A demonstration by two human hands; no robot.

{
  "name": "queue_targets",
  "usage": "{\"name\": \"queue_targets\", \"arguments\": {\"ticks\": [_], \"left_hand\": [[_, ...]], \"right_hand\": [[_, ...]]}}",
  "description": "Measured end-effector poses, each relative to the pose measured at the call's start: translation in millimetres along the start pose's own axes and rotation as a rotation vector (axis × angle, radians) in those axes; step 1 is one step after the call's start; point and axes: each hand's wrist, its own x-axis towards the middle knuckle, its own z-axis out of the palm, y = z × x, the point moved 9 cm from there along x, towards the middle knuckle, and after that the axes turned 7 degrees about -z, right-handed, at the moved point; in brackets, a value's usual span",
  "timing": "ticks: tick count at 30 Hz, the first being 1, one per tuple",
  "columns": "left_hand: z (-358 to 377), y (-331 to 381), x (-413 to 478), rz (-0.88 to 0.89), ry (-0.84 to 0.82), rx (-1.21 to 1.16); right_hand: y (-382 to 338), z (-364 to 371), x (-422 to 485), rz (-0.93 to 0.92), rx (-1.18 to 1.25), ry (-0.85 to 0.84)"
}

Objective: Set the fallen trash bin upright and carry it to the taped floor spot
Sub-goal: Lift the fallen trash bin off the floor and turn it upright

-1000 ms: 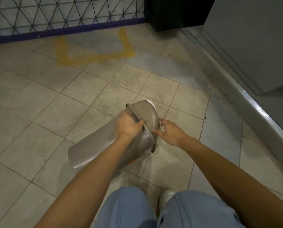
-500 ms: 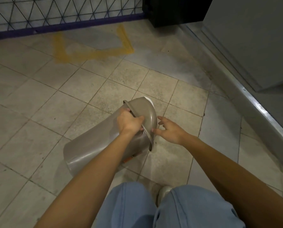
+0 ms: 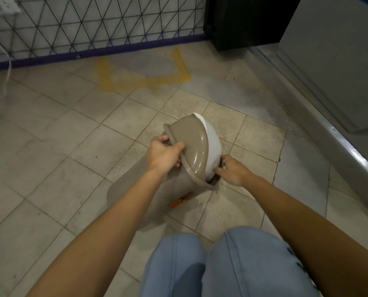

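Trash bin [image 3: 142, 189] lay tilted on the tiled floor [image 3: 56, 133], well apart from the yellow taped spot [image 3: 144, 73]. Our left hand [image 3: 162, 156] had its fingers closed on the rim of the lid [image 3: 189, 144]; our right hand [image 3: 232, 171] had its fingers loosely spread against the white swing flap [image 3: 212, 153]. We judged that the lid could pull off, or the flap give way, under lifting load. Compared with half a second before, the top stood higher and the flap showed more.
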Motion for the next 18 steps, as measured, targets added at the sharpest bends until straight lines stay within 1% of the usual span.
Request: {"name": "queue_targets", "arguments": {"ticks": [4,7,8,10,12,14,18], "left_hand": [[-10.2,7.9,-1.2,-0.017,-0.027,-0.12],[-16.6,7.0,0.4,-0.039,-0.049,-0.201],[-20.1,5.6,1.2,-0.045,-0.053,-0.221],[-26.4,2.7,2.8,-0.052,-0.057,-0.253],[-33.6,0.1,4.5,-0.051,-0.051,-0.272],[-38.7,-1.4,5.3,-0.051,-0.052,-0.262],[-45.3,-0.2,3.9,-0.039,-0.056,-0.223]], "right_hand": [[-11.1,-5.1,-1.7,-0.027,0.126,0.103],[-9.0,-11.6,-0.8,0.043,0.211,0.162],[-8.3,-11.2,-0.1,0.068,0.214,0.148],[-5.7,-5.8,-0.1,0.115,0.211,0.061],[-4.8,0.5,-2.6,0.154,0.272,-0.012],[-5.8,4.0,-3.7,0.165,0.32,-0.034],[-9.7,9.1,-6.6,0.151,0.336,-0.077]]}}
